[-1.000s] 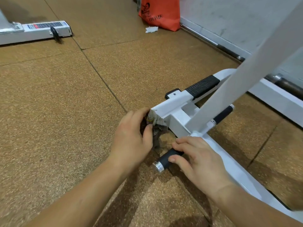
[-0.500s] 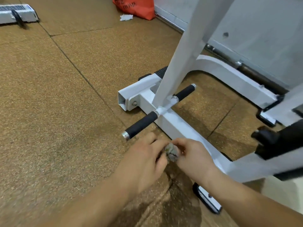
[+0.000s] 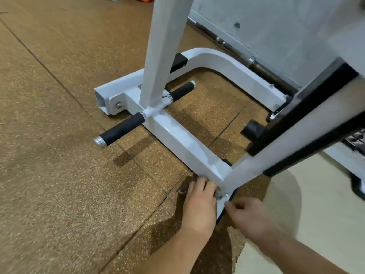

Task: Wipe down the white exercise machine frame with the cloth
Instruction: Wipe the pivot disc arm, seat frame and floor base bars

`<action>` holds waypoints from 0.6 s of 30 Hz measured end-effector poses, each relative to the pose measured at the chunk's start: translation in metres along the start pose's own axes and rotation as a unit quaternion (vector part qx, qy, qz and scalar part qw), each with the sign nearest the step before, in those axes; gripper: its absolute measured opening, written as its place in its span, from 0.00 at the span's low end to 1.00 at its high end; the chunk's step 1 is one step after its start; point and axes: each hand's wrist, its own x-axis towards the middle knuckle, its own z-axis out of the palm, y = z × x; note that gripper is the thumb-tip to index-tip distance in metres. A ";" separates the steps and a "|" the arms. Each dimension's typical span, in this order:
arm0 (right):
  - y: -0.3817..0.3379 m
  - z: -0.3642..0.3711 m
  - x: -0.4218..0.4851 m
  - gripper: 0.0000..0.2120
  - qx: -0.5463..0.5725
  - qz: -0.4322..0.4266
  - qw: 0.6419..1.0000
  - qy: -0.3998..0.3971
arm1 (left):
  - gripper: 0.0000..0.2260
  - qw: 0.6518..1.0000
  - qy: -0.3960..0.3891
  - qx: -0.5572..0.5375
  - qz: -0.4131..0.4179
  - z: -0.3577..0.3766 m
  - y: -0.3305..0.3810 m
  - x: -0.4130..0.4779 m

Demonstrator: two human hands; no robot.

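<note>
Our left hand (image 3: 199,204), low centre, curls its fingers over the cloth (image 3: 218,193) and presses it to the near corner of the frame (image 3: 215,169), where beam (image 3: 177,139) meets slanted post (image 3: 280,149). Our right hand (image 3: 246,216) lies just right of it by the frame's foot, blurred; we cannot tell whether it grips anything. The beam runs up-left to a black-gripped bar (image 3: 122,128) above the brown floor (image 3: 59,155).
</note>
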 end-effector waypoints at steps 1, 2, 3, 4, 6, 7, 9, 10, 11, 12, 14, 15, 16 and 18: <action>0.006 -0.005 0.000 0.20 0.008 0.005 1.000 -0.004 | 0.12 0.999 -0.020 0.027 0.026 0.005 0.001 -0.003; 0.011 -0.009 0.000 0.20 0.019 0.009 1.000 -0.008 | 0.11 0.998 -0.041 0.038 0.042 0.006 0.002 -0.003; 0.012 -0.012 -0.001 0.20 0.026 0.012 1.000 -0.011 | 0.11 0.996 -0.068 0.035 0.055 0.003 0.004 -0.002; 0.013 -0.015 -0.001 0.20 0.030 0.014 0.999 -0.013 | 0.11 0.993 -0.096 0.023 0.066 -0.003 0.005 0.001; 0.011 -0.018 -0.002 0.19 0.029 0.015 0.999 -0.013 | 0.10 0.990 -0.119 0.006 0.076 -0.016 0.006 0.005; 0.009 -0.018 -0.004 0.19 0.027 0.012 0.999 -0.014 | 0.10 0.993 -0.094 0.014 0.071 -0.018 0.005 0.007; 0.003 -0.019 -0.007 0.19 0.028 -0.002 1.000 -0.011 | 0.11 0.996 -0.043 0.052 0.050 -0.014 0.000 0.002; -0.001 -0.020 -0.009 0.19 0.026 -0.013 1.000 -0.010 | 0.13 0.995 -0.051 0.076 0.048 -0.009 0.001 -0.003; -0.005 -0.022 -0.012 0.18 0.022 -0.024 0.999 -0.011 | 0.15 0.991 -0.067 0.102 0.058 -0.005 0.006 -0.009; -0.007 -0.023 -0.013 0.18 0.018 -0.034 0.999 -0.013 | 0.16 0.987 -0.085 0.119 0.066 -0.002 0.011 -0.015; -0.009 -0.025 -0.015 0.18 0.020 -0.049 0.999 -0.013 | 0.18 0.986 -0.123 0.100 0.059 -0.004 0.025 -0.022; -0.009 -0.027 -0.015 0.18 0.022 -0.058 0.998 -0.008 | 0.18 0.988 -0.134 0.070 0.045 -0.007 0.030 -0.025; -0.008 -0.029 -0.015 0.19 0.022 -0.068 0.997 -0.002 | 0.17 0.989 -0.140 0.031 0.024 -0.012 0.034 -0.028; -0.006 -0.034 -0.015 0.20 0.013 -0.082 0.997 0.007 | 0.15 0.991 -0.118 -0.050 -0.037 -0.020 0.036 -0.033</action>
